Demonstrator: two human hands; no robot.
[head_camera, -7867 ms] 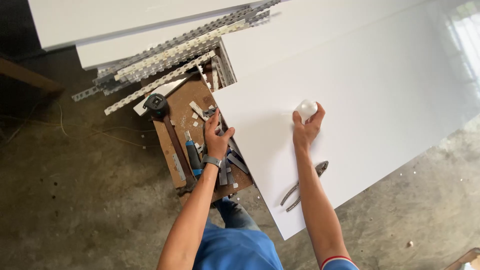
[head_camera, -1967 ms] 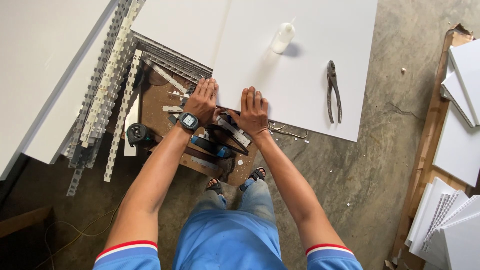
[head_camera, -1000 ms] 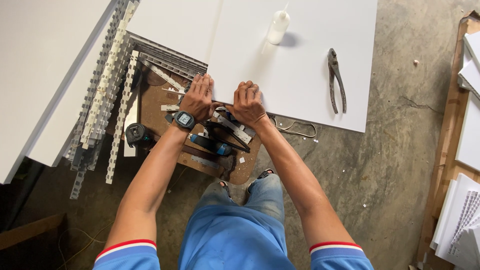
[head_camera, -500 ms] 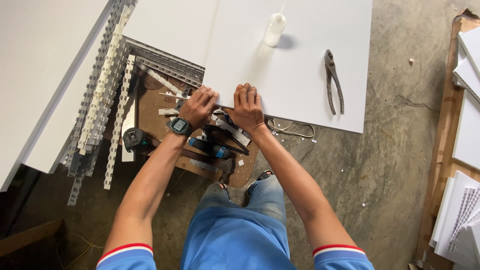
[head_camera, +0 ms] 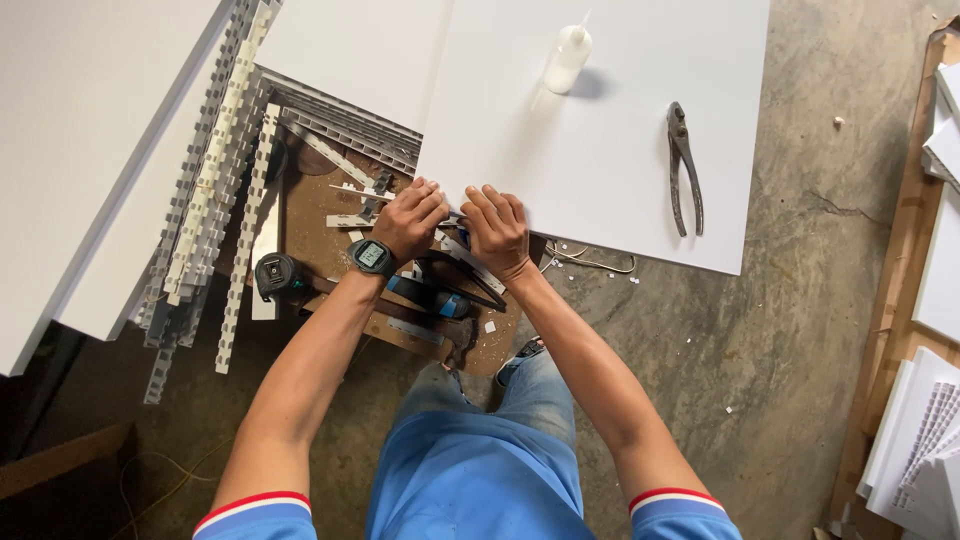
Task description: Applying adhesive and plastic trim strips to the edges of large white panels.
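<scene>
White panel (head_camera: 600,130) lies flat before us on the concrete floor (head_camera: 780,340), and we work at its near left corner. Our left hand (head_camera: 410,218) and right hand (head_camera: 497,228) sit close together there, both curled with fingers bent down at the panel's edge; whatever small piece they pinch is hidden under the fingers, so we cannot tell what they grip. A watch (head_camera: 372,256) is on our left wrist. Just below the hands a brown board (head_camera: 330,215) carries scattered tools: a blue-handled tool (head_camera: 430,298), dark-handled cutters (head_camera: 465,280) and a black tape measure (head_camera: 277,276). Perforated white strips (head_camera: 215,200) lie in a bundle to the left of the board, beside more white panels (head_camera: 90,150). On the panel, well apart from our hands, a small white bottle (head_camera: 567,58) stands near the far edge and grey pliers (head_camera: 684,168) lie toward the right
</scene>
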